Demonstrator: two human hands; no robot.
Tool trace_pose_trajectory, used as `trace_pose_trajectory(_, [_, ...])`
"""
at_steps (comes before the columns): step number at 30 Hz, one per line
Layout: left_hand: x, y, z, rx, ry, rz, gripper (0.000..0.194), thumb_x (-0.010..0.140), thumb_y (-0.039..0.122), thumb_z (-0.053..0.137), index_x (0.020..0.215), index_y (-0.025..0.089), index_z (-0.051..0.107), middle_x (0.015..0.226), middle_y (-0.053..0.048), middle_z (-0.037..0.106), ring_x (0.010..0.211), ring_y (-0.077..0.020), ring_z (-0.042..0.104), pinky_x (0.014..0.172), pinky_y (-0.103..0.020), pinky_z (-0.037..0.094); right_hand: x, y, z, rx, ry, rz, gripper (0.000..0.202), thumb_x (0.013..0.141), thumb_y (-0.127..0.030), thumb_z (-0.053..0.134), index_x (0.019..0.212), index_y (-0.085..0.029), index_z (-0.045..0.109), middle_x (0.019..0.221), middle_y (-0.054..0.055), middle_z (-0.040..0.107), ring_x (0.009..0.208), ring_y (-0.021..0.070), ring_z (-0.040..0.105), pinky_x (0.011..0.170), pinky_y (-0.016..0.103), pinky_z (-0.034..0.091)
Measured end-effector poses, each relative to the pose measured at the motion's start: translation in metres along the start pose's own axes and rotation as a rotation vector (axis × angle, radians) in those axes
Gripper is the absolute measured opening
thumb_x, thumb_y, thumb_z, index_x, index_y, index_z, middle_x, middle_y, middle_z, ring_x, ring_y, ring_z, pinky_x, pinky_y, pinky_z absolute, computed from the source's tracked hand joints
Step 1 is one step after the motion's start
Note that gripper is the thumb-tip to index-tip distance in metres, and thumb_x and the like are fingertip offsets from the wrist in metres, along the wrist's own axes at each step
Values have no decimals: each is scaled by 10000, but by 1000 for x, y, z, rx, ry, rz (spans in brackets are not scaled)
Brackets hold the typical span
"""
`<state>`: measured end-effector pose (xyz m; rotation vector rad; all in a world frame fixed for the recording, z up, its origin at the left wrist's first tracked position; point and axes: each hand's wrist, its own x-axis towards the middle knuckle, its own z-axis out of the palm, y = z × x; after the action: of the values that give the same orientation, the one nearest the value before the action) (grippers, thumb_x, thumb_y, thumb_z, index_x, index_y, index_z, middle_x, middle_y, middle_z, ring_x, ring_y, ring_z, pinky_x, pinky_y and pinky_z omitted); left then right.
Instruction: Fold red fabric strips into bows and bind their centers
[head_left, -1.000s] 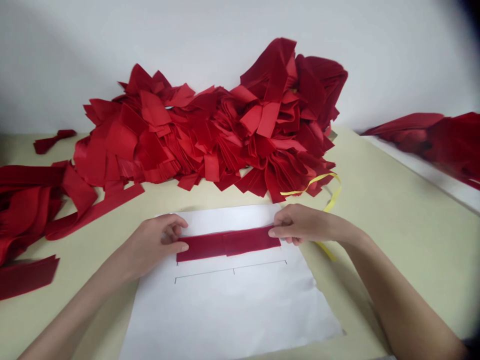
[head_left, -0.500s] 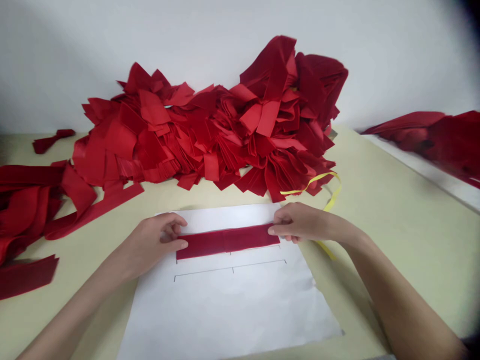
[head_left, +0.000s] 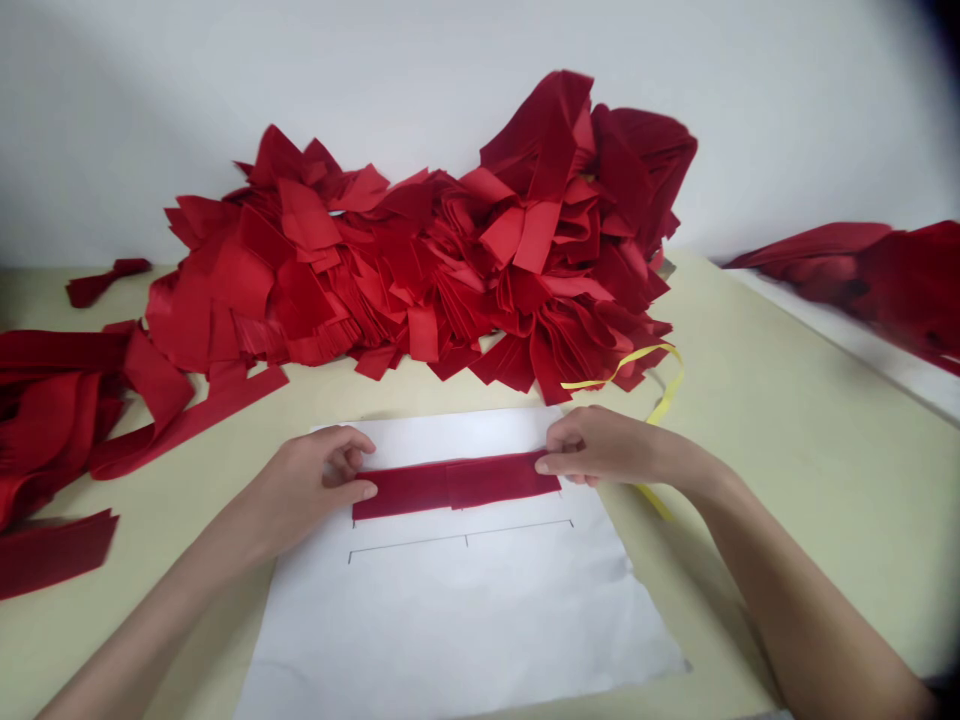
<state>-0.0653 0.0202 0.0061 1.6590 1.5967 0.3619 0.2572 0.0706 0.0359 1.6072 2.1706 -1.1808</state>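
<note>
Fingers (head_left: 355, 438) nearly closed: I'm pinching ends of dark-red fabric strip (head_left: 457, 484) on white paper sheet (head_left: 465, 620), left hand (head_left: 306, 485) and right hand (head_left: 606, 441).

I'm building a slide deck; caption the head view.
Left hand and right hand hold a red strip at both ends over marked white paper.

Big red heap (head_left: 420, 280) in the way at the back edge of the surface (head_left: 832, 500), red strips (head_left: 60, 400) crowding the left side, yellow ribbon (head_left: 666, 398) passing under the right hand (head_left: 600, 445), open room on the right side, and over the paper's (head_left: 457, 630) front part.
</note>
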Motion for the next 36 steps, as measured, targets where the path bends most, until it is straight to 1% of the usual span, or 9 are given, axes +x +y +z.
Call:
trace_pose_trajectory(6, [0, -1, 2, 6, -2, 10, 257, 719, 376, 619, 923, 225, 580, 830, -20, 587, 761, -197, 588, 691, -345, 523, -1, -3, 0, -47, 15, 21, 380, 764, -479, 507, 543, -170, 482, 572, -13, 527, 507, 89, 445, 485, 233, 310])
trace_pose_trajectory(13, [1, -4, 4, -6, 3, 23, 257, 719, 370, 614, 927, 220, 587, 814, -21, 583, 735, -193, 576, 676, -347, 514, -2, -4, 0, -51, 16, 23, 402, 780, -493, 474, 545, -167, 490, 575, 2, 552, 516, 96, 456, 495, 236, 313])
trace_pose_trajectory(24, [2, -4, 4, -28, -18, 10, 233, 731, 346, 616, 922, 221, 576, 825, -13, 574, 739, -178, 561, 692, -342, 505, -1, -5, 1, -100, 26, 23, 402, 794, -482, 465, 546, -166, 486, 577, -5, 557, 505, 89, 454, 494, 231, 327])
trace_pose_trajectory(28, [0, 0, 2, -34, -25, 5, 213, 738, 346, 609, 907, 220, 576, 834, -10, 578, 755, -175, 559, 713, -338, 499, -1, -4, 1, -45, 6, 19, 397, 799, -492, 469, 579, -166, 525, 628, 12, 601, 550, 107, 521, 517, 232, 362])
trace_pose_trajectory(32, [-2, 3, 1, -40, -28, 8, 185, 737, 327, 610, 880, 215, 576, 840, -9, 578, 751, -169, 552, 703, -326, 495, -2, 1, -5, 46, -46, -7, 402, 810, -498, 467, 621, -160, 572, 671, 27, 639, 581, 123, 588, 562, 238, 411])
trace_pose_trajectory(34, [-2, 2, 2, -32, -11, -1, 195, 738, 331, 609, 892, 215, 577, 830, -7, 577, 747, -170, 557, 696, -330, 494, -3, 5, -10, 48, 4, -14, 418, 831, -496, 441, 623, -160, 576, 649, 22, 634, 559, 117, 582, 564, 241, 413])
trace_pose_trajectory(36, [-1, 1, 3, -28, 0, 0, 205, 739, 337, 609, 901, 216, 578, 823, -7, 576, 742, -172, 560, 699, -336, 495, -4, 5, -11, 25, 155, -26, 413, 845, -493, 428, 640, -167, 578, 616, 10, 611, 541, 111, 553, 540, 241, 392])
